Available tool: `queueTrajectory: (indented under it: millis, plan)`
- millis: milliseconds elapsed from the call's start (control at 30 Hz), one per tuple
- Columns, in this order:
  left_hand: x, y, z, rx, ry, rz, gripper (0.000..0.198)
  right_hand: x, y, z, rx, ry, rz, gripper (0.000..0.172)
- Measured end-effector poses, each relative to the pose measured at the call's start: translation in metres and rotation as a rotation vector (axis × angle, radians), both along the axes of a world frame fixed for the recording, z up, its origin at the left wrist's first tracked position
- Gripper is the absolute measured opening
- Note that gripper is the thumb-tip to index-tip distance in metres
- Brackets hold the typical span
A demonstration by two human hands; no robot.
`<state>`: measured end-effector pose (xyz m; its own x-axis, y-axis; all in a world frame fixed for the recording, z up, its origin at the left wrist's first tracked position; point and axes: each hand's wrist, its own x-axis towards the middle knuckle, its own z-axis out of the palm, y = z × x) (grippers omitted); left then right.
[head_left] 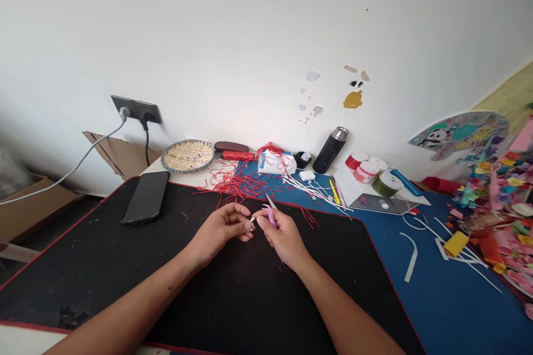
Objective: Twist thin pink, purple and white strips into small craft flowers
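Note:
Both my hands meet over the black desk mat (pixel 125 266). My left hand (pixel 222 228) is closed in a pinch on a tiny white piece (pixel 251 223) at its fingertips. My right hand (pixel 283 233) is closed round pink tweezers (pixel 271 213) whose tip points up and away, and its fingertips touch the same white piece. A heap of cut red string (pixel 239 182) lies just beyond the hands, with white strings (pixel 316 191) to its right.
A black phone (pixel 145 197) lies on the mat at the left. Along the wall stand a woven basket (pixel 187 156), a red thread spool (pixel 238 155), a black flask (pixel 330 150) and tape rolls (pixel 375 173). Colourful paper scraps (pixel 495 205) crowd the right on the blue mat (pixel 449 299).

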<state>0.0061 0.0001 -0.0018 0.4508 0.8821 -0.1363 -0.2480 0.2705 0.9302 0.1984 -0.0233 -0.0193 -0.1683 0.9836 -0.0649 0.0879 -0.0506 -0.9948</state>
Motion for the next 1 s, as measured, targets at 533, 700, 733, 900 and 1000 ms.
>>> queueTrajectory:
  millis: [533, 700, 733, 900, 1000]
  plan:
    - [0.0010, -0.0022, -0.0052, -0.099, -0.011, -0.061, 0.048, 0.0009, -0.0019, 0.0072, 0.178, -0.167, -0.011, 0.022]
    - [0.0001, -0.0023, -0.0064, -0.111, -0.016, -0.070, 0.048, 0.0006, -0.0020, 0.0085, 0.205, -0.171, 0.004, 0.024]
    - [0.0000, -0.0023, -0.0062, -0.110, -0.015, -0.070, 0.048, 0.0001, -0.0021, 0.0083, 0.197, -0.170, 0.000, 0.024]
    - [0.0005, -0.0017, -0.0052, -0.090, -0.016, -0.052, 0.048, -0.0008, -0.0019, 0.0025, 0.093, -0.110, -0.023, 0.029]
    - [0.0010, -0.0005, -0.0055, -0.053, -0.020, -0.040, 0.048, 0.0001, -0.0007, -0.0014, 0.080, -0.066, -0.039, 0.032]
